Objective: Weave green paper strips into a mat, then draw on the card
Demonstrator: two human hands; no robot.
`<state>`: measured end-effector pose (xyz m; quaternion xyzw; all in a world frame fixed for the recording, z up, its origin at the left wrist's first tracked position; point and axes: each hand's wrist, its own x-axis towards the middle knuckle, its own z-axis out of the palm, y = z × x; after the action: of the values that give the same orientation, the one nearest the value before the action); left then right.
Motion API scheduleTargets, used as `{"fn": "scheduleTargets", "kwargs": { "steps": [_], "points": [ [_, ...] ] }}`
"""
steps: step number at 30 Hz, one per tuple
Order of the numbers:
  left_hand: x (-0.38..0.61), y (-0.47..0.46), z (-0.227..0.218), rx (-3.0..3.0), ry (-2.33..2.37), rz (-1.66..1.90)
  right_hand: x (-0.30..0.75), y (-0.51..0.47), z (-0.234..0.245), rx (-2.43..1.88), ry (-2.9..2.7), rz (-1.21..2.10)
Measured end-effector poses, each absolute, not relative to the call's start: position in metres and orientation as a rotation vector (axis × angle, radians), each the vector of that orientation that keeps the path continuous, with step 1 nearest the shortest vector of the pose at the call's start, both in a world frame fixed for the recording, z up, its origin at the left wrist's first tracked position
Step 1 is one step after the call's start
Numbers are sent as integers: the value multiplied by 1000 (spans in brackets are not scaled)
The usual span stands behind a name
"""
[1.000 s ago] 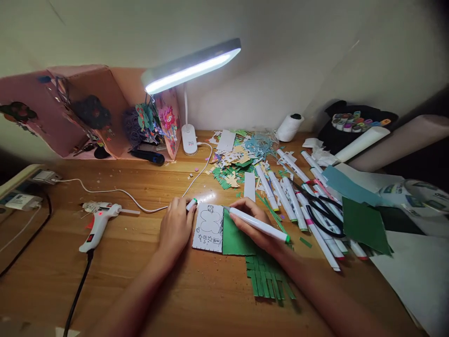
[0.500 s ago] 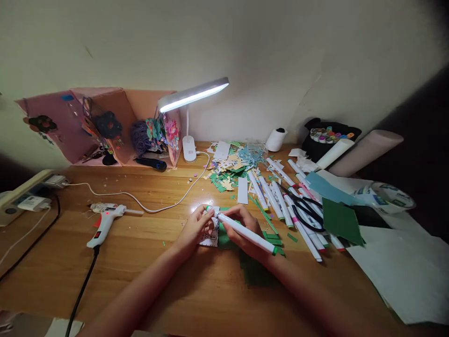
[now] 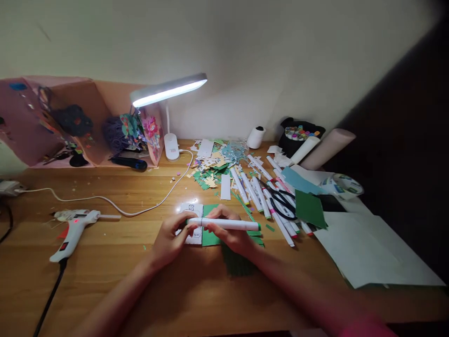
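A white marker [image 3: 242, 225] with green ends lies level between my two hands, above the paper. My left hand [image 3: 171, 241] pinches its left, cap end between thumb and fingers. On the barrel, just right of the seam, the fingers of my right hand [image 3: 238, 239] are closed. Below them sits a white card [image 3: 195, 239] with black line drawings, its middle partly hidden by the left fingers. Beside the card is a green paper piece [image 3: 209, 239], partly under my right hand, with green strips at its right.
Several white markers [image 3: 255, 196] and black-handled scissors [image 3: 282, 206] lie to the right. Paper scraps [image 3: 213, 171] are heaped behind. A glue gun [image 3: 73, 234] with a lit red light rests at left. The desk lamp [image 3: 171, 91] overhangs the back; white sheets [image 3: 379, 248] lie far right.
The marker has turned from slanted to nearly level, and both hands now grip it closely along one line. My left hand has shifted, uncovering more of the card. The view has swung right.
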<state>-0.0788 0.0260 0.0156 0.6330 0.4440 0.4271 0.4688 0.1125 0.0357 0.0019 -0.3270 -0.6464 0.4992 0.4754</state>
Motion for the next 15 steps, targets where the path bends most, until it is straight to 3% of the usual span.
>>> {"fn": "scheduleTargets", "kwargs": {
  "steps": [8, 12, 15],
  "points": [
    [-72, 17, 17, 1750, 1167, 1073, 114, 18, 16, -849, -1415, 1388],
    [-67, 21, 17, 1926, 1168, 899, 137, 24, 33, -935, -1657, 1289],
    [-73, 28, 21, 1973, 1222, 860, 180, 50, 51, -1127, -1903, 1036]
  ]
}}
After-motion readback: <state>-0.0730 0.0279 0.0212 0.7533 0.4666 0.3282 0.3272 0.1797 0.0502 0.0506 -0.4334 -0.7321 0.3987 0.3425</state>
